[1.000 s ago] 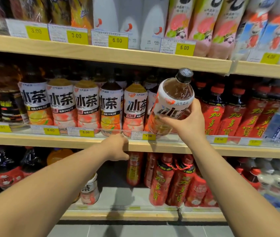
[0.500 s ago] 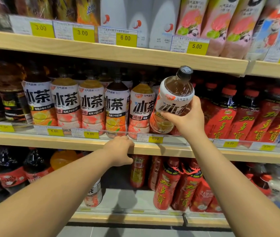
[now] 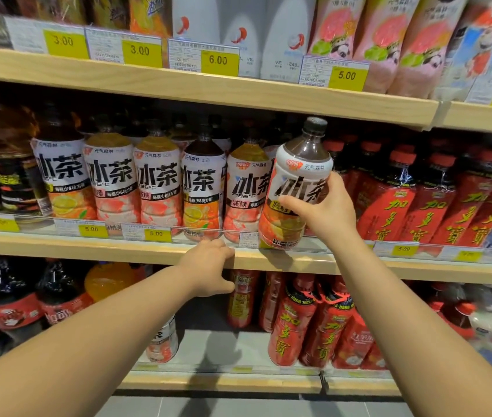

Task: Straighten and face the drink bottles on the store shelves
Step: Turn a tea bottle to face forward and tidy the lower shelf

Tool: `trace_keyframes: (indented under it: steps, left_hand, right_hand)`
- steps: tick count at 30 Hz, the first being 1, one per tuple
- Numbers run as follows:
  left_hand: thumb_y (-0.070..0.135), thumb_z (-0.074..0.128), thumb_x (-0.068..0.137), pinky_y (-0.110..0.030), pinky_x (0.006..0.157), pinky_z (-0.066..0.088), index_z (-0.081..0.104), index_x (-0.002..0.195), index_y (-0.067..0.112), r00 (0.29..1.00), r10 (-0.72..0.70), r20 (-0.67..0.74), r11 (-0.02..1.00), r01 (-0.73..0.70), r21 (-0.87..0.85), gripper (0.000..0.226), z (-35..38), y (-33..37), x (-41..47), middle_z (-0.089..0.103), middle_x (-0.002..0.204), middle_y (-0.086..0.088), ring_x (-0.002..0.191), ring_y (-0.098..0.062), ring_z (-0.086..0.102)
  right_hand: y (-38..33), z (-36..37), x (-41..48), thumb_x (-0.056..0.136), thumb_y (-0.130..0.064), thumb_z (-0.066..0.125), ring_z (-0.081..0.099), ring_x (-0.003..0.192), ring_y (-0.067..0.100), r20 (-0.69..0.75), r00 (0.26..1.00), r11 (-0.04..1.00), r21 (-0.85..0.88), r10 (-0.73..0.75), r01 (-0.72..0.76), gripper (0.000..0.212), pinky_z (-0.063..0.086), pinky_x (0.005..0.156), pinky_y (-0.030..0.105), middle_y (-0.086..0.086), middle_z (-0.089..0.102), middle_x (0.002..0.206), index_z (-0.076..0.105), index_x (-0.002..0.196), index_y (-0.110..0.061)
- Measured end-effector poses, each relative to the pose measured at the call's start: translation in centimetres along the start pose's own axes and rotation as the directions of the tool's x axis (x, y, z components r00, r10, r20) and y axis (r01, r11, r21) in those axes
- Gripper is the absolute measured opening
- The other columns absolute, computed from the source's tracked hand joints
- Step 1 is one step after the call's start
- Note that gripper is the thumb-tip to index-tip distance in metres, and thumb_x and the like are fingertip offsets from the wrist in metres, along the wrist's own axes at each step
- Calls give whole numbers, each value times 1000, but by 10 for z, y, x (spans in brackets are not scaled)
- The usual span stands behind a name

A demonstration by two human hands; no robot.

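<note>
Standing before the light wooden middle shelf [image 3: 284, 261], an onlooker sees the left hand [image 3: 208, 266] gripping its front edge, fingers over the lip and thumb beneath.

Hazard 1: the row of white-labelled iced tea bottles [image 3: 109, 185] and the red-labelled bottles [image 3: 389, 212] appear to leave only a narrow slot between them. A skewed entry could topple a neighbour.

Hazard 2: the clear plastic tea bottle with white-and-orange label [image 3: 296, 167] is tilted at the shelf front, its base level with the transparent price rail [image 3: 178, 233]. The base may catch there.

Hazard 3: the right hand [image 3: 329, 212] is clamped round the label, hiding part of the print. A release now may leave it facing askew.

Hazard 4: the small dark cap [image 3: 315, 126] sits near the upper wooden shelf [image 3: 238, 91]. Lifting could strike it.
</note>
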State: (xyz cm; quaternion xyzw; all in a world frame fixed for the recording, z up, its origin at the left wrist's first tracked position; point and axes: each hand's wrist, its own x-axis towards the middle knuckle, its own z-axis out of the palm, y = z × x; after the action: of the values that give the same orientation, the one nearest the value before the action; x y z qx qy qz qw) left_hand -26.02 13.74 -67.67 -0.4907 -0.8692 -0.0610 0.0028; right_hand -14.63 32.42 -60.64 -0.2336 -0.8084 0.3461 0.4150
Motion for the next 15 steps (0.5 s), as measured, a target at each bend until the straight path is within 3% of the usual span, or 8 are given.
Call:
trace_keyframes:
  steps: [5, 8, 15]
  left_hand:
    - [52, 66, 74, -33, 95, 42, 53, 125, 17, 1000, 0, 2, 1000, 0, -21, 63, 2, 0, -1, 52, 120, -1, 111, -20, 45]
    - [54, 66, 73, -33, 91, 43, 55, 120, 17, 1000, -2, -1, 1000, 2, -17, 62, 2, -1, 1, 52, 115, -1, 108, -20, 45]
    - [57, 66, 71, -37, 93, 45, 54, 124, 19, 1000, -13, 11, 1000, 13, -9, 67, 4, -4, 4, 52, 117, 1, 110, -19, 45]
  right_hand:
    - [5, 7, -1, 56, -55, 80, 49, 78, -12, -77, 997, 1000, 14, -2, 3, 75, 34, 61, 13, -32, 51, 88, 46, 119, -34]
    - [5, 14, 7, 57, -48, 81, 50, 82, -4, -94, 995, 999, 12, -43, 44, 76, 36, 67, 17, -36, 49, 87, 41, 120, -36]
    - [32, 34, 16, 60, -65, 75, 56, 82, 23, -29, 988, 976, -152, 153, -156, 70, 40, 62, 33, -10, 50, 82, 40, 98, -17]
